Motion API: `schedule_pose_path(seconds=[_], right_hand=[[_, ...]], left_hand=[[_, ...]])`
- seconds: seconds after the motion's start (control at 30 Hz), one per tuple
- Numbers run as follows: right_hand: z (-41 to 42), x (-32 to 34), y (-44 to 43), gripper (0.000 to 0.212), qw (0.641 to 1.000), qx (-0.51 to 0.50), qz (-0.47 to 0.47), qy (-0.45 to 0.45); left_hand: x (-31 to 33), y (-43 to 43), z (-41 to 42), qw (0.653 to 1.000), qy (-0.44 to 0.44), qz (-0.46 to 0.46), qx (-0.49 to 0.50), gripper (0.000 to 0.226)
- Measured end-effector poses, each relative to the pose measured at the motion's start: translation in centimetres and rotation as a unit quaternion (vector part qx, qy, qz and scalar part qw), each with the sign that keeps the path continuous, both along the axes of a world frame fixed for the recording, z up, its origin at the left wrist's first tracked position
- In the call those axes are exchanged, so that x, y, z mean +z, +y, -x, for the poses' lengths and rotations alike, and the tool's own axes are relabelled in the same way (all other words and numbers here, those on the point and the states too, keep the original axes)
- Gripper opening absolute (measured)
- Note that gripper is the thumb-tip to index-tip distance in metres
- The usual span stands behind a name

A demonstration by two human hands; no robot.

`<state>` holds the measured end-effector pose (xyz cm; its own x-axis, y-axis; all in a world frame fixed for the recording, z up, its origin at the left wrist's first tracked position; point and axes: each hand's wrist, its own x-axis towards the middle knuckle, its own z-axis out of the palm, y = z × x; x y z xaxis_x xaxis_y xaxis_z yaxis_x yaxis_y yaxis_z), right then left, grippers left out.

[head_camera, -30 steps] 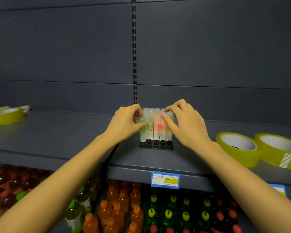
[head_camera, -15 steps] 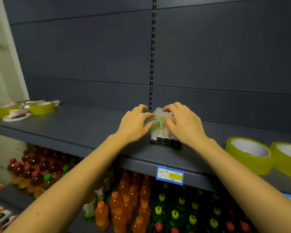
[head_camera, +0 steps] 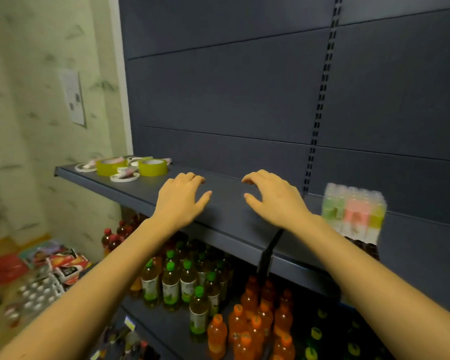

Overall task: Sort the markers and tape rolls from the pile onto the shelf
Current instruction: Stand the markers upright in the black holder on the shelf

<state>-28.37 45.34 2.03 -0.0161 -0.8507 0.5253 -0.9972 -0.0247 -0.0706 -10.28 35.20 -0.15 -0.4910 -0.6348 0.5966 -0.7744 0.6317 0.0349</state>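
A clear pack of pastel markers (head_camera: pixel 352 211) stands upright on the dark grey shelf (head_camera: pixel 226 216), to the right of both hands. My left hand (head_camera: pixel 181 197) and my right hand (head_camera: pixel 273 197) hover over a bare stretch of the shelf, fingers loosely curled, holding nothing. At the shelf's far left end lies the pile: two yellow-green tape rolls (head_camera: pixel 152 167), flat white tape rolls (head_camera: pixel 124 176) and a few pink-and-white markers (head_camera: pixel 126 172) lying among them.
The shelf's dark back panel (head_camera: pixel 244 100) rises behind, with a slotted upright (head_camera: pixel 320 107). Below are rows of green-capped bottles (head_camera: pixel 172 281) and orange bottles (head_camera: pixel 255 320). Snack packs (head_camera: pixel 60 261) lie on the floor at left, beside a pale wall (head_camera: pixel 37 100).
Both hands let go of the marker pack and moved left along the shelf. The view swung left, so the pile at the shelf's left end is nearer the centre.
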Motion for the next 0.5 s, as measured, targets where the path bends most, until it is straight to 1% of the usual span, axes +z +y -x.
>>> schedule_pose_path(seconds=[0.1,0.17,0.33,0.5], right_hand=[[-3.7,-0.1,-4.0,0.037,1.0,0.022,-0.006,-0.002],[-6.5,-0.3,-6.8,0.038,0.999,0.037,-0.013,-0.02],[-13.1,-1.6,-14.2,0.039,0.996,0.047,-0.054,-0.046],[-18.8,-2.7,-20.8,0.037,0.995,0.043,-0.05,-0.076]], left_hand=[[-0.1,-2.5,-4.7,1.0,0.006,-0.01,0.026,0.043],[-0.3,-4.3,-8.0,0.999,0.007,-0.02,0.036,0.042],[-1.3,-9.4,-15.8,0.998,-0.013,-0.036,0.059,0.042],[-2.6,-14.4,-22.5,0.996,-0.047,-0.039,0.06,0.04]])
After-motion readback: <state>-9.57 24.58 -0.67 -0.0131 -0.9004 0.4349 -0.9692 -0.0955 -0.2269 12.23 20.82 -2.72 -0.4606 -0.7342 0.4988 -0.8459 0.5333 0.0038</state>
